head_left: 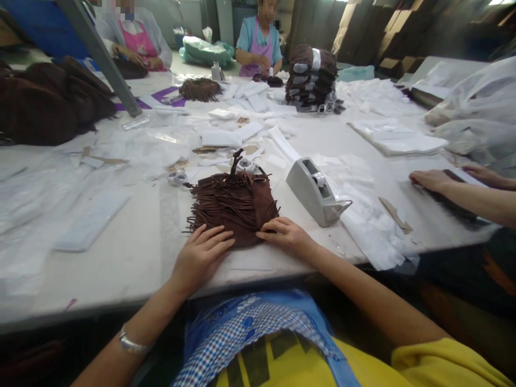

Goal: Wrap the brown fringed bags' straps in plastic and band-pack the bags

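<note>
A dark brown fringed bag (234, 207) lies flat on the white table in front of me, its long strands spread over its face and out to the left. My left hand (207, 250) rests on the bag's near left edge with the fingers stretched out flat. At the near right corner, my right hand (288, 235) has its thumb and fingers pinched together on the bag's edge. A dark strap end stands up at the far side of the bag. Just right of the bag sits a grey tape dispenser (316, 191).
Crumpled white tissue (371, 228) lies beyond the dispenser. A co-worker's hands (433, 180) handle a dark item at right. Brown bags (44, 102) are heaped at left, near a metal post (99, 56). A bundled stack (310, 78) stands at the back, where two people work.
</note>
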